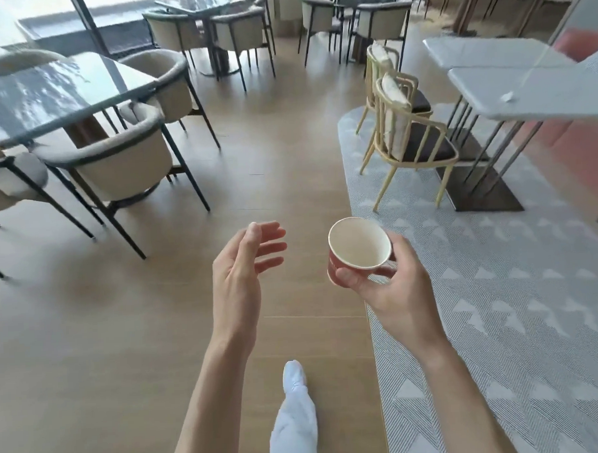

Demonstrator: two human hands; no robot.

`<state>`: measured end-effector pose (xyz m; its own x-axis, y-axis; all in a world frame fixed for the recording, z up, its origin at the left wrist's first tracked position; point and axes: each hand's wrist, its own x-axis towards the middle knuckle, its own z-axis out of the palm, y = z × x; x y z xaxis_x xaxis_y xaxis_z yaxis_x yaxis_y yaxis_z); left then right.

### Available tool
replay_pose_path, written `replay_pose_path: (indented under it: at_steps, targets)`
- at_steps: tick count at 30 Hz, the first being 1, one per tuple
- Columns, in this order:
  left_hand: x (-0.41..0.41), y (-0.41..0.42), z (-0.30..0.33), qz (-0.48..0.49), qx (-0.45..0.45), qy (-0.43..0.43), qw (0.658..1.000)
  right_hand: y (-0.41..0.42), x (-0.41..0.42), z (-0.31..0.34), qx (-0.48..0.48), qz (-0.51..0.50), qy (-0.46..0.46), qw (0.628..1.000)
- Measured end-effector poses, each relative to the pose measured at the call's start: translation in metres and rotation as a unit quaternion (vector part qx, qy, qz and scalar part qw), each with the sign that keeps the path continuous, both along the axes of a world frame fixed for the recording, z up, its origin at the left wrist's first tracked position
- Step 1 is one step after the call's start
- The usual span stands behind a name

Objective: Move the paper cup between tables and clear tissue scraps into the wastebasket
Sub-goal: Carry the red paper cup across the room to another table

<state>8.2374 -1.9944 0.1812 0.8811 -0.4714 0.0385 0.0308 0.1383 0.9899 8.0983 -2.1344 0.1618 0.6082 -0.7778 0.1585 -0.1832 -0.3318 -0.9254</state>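
Observation:
A red paper cup [355, 249] with a white, empty inside is held in my right hand [392, 284], whose thumb and fingers wrap its side. It hangs above the wooden floor, tilted a little toward me. My left hand [244, 266] floats beside it to the left, holding nothing, fingers spread and relaxed. On the grey table [524, 83] at the upper right lies a small white tissue scrap [508, 97]. No wastebasket is in view.
A glass-topped table [55, 93] with padded chairs [116, 165] stands at the left. Two wooden chairs [410, 132] stand beside the grey table on a patterned rug [499, 286]. More tables and chairs fill the back. My white-clad leg [295, 408] steps over the wooden floor.

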Motion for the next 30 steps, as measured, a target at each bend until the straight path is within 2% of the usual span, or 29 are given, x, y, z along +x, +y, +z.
replay_pose_path:
  at_steps: [3, 8, 14, 23, 30]
  targets:
    - [0.067, -0.070, -0.005, -0.025, -0.003, 0.006, 1.000, -0.061, 0.067, 0.000, -0.008, -0.013, -0.001, 1.000]
    - [0.176, -0.178, 0.020, -0.065, -0.014, -0.009, 0.998, -0.157, 0.172, 0.029, -0.035, -0.039, -0.013, 0.999]
    - [0.263, -0.277, 0.030, -0.103, -0.012, -0.017, 0.994, -0.248, 0.262, 0.037, -0.025, -0.055, -0.009, 0.998]
    - [0.413, -0.432, 0.003, -0.080, 0.036, -0.021, 0.996, -0.415, 0.425, 0.007, -0.021, -0.027, -0.014, 0.999]
    - [0.553, -0.568, 0.034, -0.032, 0.013, -0.039, 0.999, -0.565, 0.568, 0.032, -0.021, 0.003, -0.029, 0.999]
